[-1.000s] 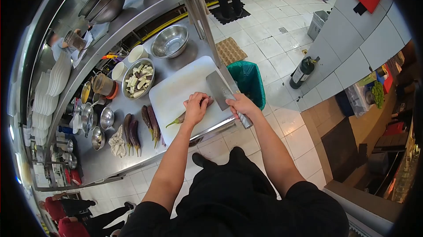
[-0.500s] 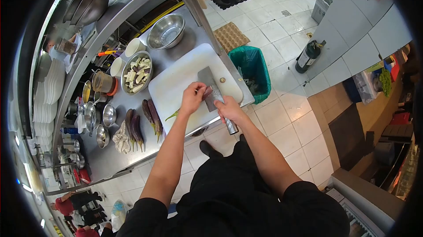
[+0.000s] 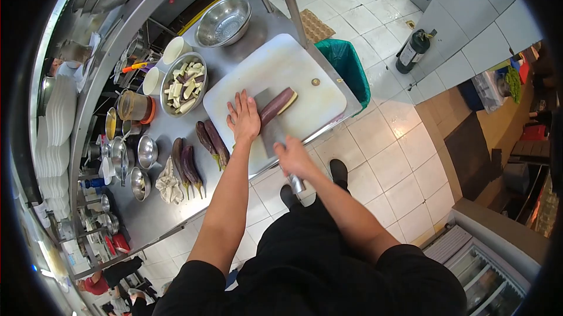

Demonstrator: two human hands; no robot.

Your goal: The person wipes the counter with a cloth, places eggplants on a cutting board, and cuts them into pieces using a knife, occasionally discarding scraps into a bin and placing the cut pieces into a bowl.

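Observation:
My left hand (image 3: 244, 117) lies with fingers spread over the white cutting board (image 3: 240, 69), beside the near end of an eggplant (image 3: 274, 106). A pale cut face runs along that eggplant's right side. In my right hand (image 3: 295, 157) is the handle of a cleaver (image 3: 272, 136); its broad blade reaches under the eggplant in this view, partly covered by it and by my left hand. Left of the board stands a metal bowl of cut eggplant pieces (image 3: 186, 87). Whole eggplants (image 3: 190, 166) lie on the steel counter, with another pair (image 3: 216, 140) nearer the board.
A metal bowl (image 3: 223, 22) stands behind the board. A crumpled cloth (image 3: 169, 184), small metal bowls (image 3: 147, 151) and stacked white plates (image 3: 58, 116) are to the left. Beyond the counter's right edge stands a green-lined bin (image 3: 346, 69); a fire extinguisher (image 3: 413, 52) is by the wall.
My left hand has gone from curled fingers beside the blade to spread fingers further left. The cleaver has shifted left and toward me, and the eggplant with its pale cut side has come into view.

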